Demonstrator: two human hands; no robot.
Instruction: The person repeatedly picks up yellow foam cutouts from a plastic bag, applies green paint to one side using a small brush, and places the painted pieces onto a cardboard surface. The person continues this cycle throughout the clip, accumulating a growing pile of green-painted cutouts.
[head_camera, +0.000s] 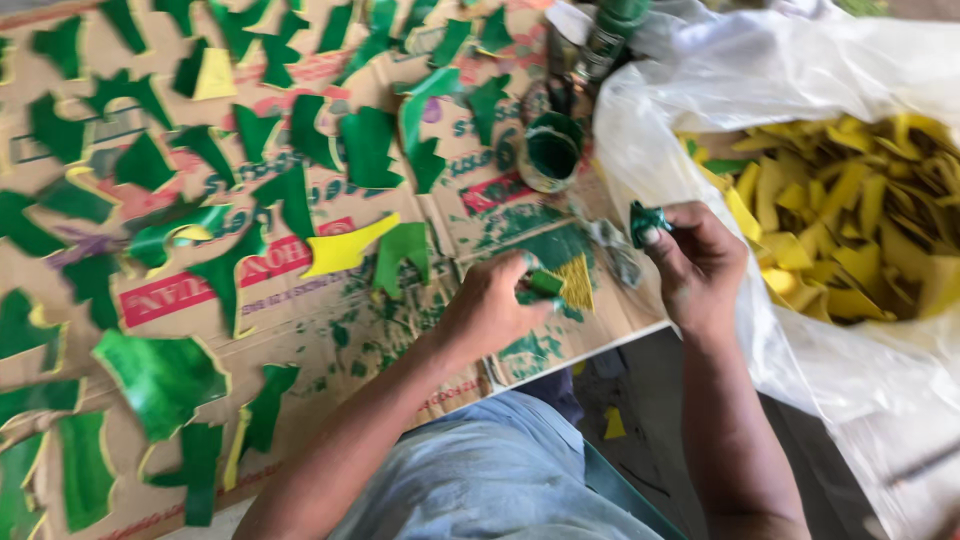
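Half-green yellow triangular piece (572, 283) flat on paint-smeared cardboard (560, 345)

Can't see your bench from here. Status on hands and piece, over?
Left hand pressing yellow piece on cardboard. Right hand gripping green-stained dauber. Paint pot close behind.

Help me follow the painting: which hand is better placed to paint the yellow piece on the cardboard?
Probably the right hand: it grips the green-soaked dauber just above the piece, which the left hand pins flat.

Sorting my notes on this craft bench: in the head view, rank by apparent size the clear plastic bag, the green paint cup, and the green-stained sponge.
1. clear plastic bag
2. green paint cup
3. green-stained sponge, partly hidden in the right hand
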